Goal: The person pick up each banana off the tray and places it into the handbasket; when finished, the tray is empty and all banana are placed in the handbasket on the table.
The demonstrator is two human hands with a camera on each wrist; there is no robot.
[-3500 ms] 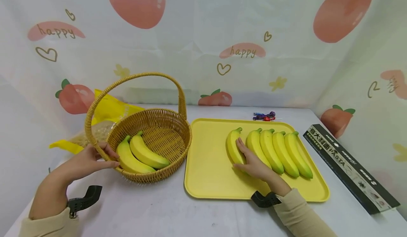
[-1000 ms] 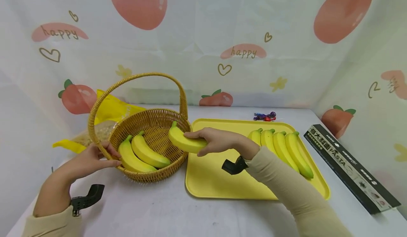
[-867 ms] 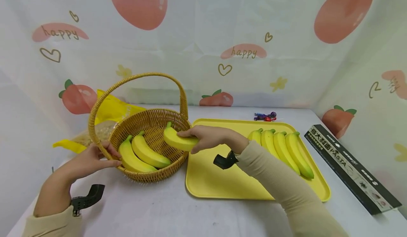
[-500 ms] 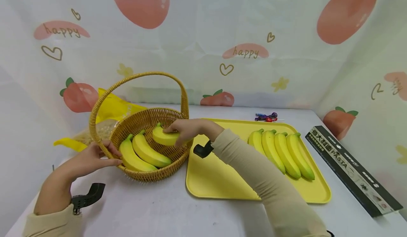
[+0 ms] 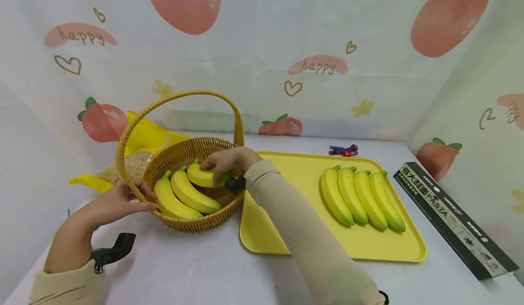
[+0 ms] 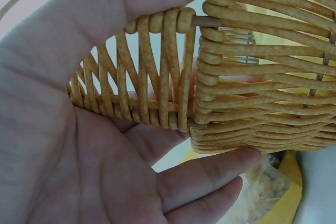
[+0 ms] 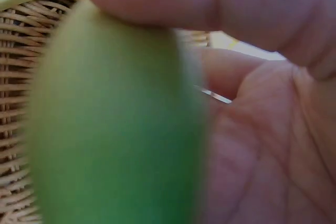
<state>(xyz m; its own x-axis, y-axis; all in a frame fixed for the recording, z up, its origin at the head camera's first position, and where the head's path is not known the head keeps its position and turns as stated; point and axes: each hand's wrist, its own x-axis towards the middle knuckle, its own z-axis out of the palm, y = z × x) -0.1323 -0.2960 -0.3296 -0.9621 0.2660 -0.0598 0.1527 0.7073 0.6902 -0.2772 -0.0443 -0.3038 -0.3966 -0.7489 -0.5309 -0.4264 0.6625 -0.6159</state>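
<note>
At the left of the head view, my left hand (image 5: 116, 204) grips the woven basket (image 5: 194, 225) where its tall handle meets the rim. The left wrist view shows the thumb on one side of the handle base (image 6: 152, 72) and fingers behind it. Inside the basket my right hand (image 5: 229, 161) holds a yellow banana (image 5: 199, 176) from above. Its green end (image 7: 115, 129) looms blurred in the right wrist view, between thumb and fingers. Two more bananas (image 5: 190, 193) lie side by side to its left in the basket. Whether the held banana touches the basket bottom is hidden.
A yellow tray (image 5: 251, 236) right of the basket carries several bananas (image 5: 356, 198) in a row. A black pasta box (image 5: 454, 221) lies to its right. Wrapped lollipops (image 5: 344, 150) lie behind the tray. A yellow bag (image 5: 149, 136) sits behind the basket.
My right hand has taken the leftmost banana off the tray and carried it left into the basket, beside the two there. The left hand keeps its grip on the basket.
</note>
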